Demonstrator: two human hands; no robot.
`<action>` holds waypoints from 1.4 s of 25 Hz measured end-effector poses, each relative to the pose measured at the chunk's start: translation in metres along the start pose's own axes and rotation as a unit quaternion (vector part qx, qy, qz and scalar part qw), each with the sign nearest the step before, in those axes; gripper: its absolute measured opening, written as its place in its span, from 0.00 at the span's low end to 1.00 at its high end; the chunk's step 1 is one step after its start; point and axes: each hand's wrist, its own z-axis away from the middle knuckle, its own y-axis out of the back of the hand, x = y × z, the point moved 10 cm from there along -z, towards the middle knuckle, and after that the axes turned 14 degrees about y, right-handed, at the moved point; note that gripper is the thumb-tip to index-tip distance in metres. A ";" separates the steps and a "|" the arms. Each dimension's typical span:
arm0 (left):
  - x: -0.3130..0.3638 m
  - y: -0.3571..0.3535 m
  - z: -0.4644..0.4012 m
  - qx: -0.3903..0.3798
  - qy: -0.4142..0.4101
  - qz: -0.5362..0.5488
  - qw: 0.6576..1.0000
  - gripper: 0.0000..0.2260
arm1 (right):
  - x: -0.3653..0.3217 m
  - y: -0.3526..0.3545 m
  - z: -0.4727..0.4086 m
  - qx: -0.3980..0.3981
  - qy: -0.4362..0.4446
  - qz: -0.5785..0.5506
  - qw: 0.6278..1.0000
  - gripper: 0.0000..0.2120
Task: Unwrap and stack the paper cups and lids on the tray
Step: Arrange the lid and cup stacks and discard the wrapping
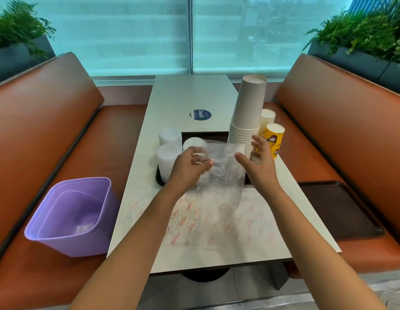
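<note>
Holding: left hand (190, 166) pinches a clear plastic wrap (219, 173), lifted above the table (190, 97).
Right hand (259, 162): released, fingers spread, just right of the wrap.
Cups: tall white stack of paper cups (248, 113) upside down at the tray (204, 135) right end; yellow printed cups (272, 139) beside it.
Lids: white lid stacks (168, 159) at the tray's left end.
Near table: printed plastic sheet (217, 222) lying flat.
Left bench: purple bin (71, 215).
Right bench: dark spare tray (337, 209).

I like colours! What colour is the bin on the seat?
The bin is light purple, seen in the head view.
</note>
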 end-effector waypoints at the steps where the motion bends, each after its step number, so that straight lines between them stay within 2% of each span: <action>1: 0.005 -0.003 0.001 -0.004 -0.014 -0.057 0.998 0.10 | -0.019 0.002 -0.004 -0.024 0.085 0.098 0.991 0.28; 2: 0.010 -0.007 0.003 -0.008 -0.023 -0.117 0.993 0.10 | -0.031 -0.008 -0.006 -0.076 0.145 0.150 0.975 0.29; 3: 0.013 -0.012 0.005 -0.017 -0.030 -0.167 0.985 0.11 | -0.035 -0.022 -0.005 -0.144 0.162 0.158 0.963 0.28; 5: 0.019 -0.022 0.008 -0.044 -0.047 -0.214 0.975 0.11 | -0.030 -0.042 -0.002 -0.227 0.116 0.103 0.961 0.20; 7: 0.021 -0.020 0.010 -0.057 -0.046 -0.207 0.976 0.12 | -0.028 -0.039 -0.006 -0.184 0.081 0.036 0.979 0.08; 9: 0.010 -0.008 0.010 -0.062 -0.014 -0.203 0.977 0.13 | -0.022 -0.024 -0.010 -0.100 0.059 -0.009 0.993 0.09; 11: -0.001 0.003 0.010 -0.051 0.005 -0.193 0.980 0.09 | -0.014 -0.012 -0.010 -0.046 0.039 -0.025 0.998 0.11; 15: 0.003 0.024 0.007 0.001 -0.001 -0.008 1.000 0.05 | -0.006 -0.015 -0.003 -0.065 0.015 -0.034 0.997 0.12; 18: 0.011 0.022 0.010 -0.003 -0.014 0.027 1.000 0.05 | -0.005 -0.016 0.002 -0.053 0.011 -0.076 0.996 0.12; 20: 0.006 0.021 0.008 -0.005 0.003 0.043 0.999 0.03 | -0.004 -0.011 0.002 -0.018 0.016 -0.090 0.996 0.08; 22: -0.003 0.021 0.008 0.002 0.035 0.074 0.997 0.05 | 0.002 -0.007 0.002 0.008 0.005 -0.102 0.995 0.06; 25: -0.008 0.023 0.007 0.036 0.044 0.111 0.992 0.08 | 0.009 -0.004 0.005 0.023 -0.006 -0.061 0.998 0.01; 27: 0.003 0.026 0.010 0.058 -0.003 0.043 0.997 0.08 | -0.009 0.011 0.001 0.038 0.063 0.056 0.996 0.18; 28: 0.010 0.023 0.011 0.053 -0.034 -0.010 0.998 0.08 | -0.026 0.011 -0.004 0.017 0.112 0.098 0.989 0.25; 29: 0.015 0.018 0.011 0.034 -0.053 -0.061 0.996 0.08 | -0.036 0.001 -0.010 -0.045 0.134 0.108 0.984 0.29; 31: 0.018 0.003 0.011 -0.024 -0.057 -0.130 0.990 0.08 | -0.038 -0.034 -0.006 -0.229 0.089 0.089 0.965 0.31; 32: 0.021 -0.004 0.012 -0.053 -0.059 -0.144 0.986 0.08 | -0.034 -0.048 0.000 -0.304 0.053 0.080 0.948 0.28; 33: 0.025 -0.006 0.012 -0.061 -0.069 -0.144 0.985 0.07 | -0.031 -0.056 0.005 -0.341 0.027 0.062 0.938 0.20; 34: 0.029 -0.001 0.011 -0.038 -0.082 -0.124 0.988 0.05 | -0.029 -0.059 0.006 -0.336 0.016 0.034 0.941 0.12; 35: 0.031 0.011 0.009 0.011 -0.088 -0.085 0.992 0.06 | -0.027 -0.058 0.003 -0.298 0.014 0.006 0.955 0.05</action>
